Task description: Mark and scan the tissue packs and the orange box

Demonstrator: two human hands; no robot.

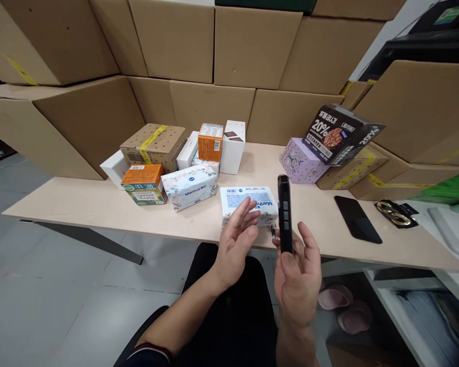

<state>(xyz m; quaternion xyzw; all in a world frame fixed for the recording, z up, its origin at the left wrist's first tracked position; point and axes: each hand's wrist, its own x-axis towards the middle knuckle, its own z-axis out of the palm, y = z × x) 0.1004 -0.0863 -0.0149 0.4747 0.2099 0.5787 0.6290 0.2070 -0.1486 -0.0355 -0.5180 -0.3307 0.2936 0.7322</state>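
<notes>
A slim black handheld device with small grey buttons down one narrow side stands upright in my right hand. The thumb presses against its lower end, while some fingers are partly hidden behind it. To the left, my left hand is held palm inward with its fingers apart and nothing in it. Just beyond both hands a white and blue tissue pack lies flat near the table's front edge, its front partly covered by my left fingers. Another tissue pack with a flower print leans on its side further left.
Orange boxes, a brown carton and a white box stand at the back left. A dark biscuit box rests tilted on a purple box. A black phone lies at right. Cardboard boxes wall the rear.
</notes>
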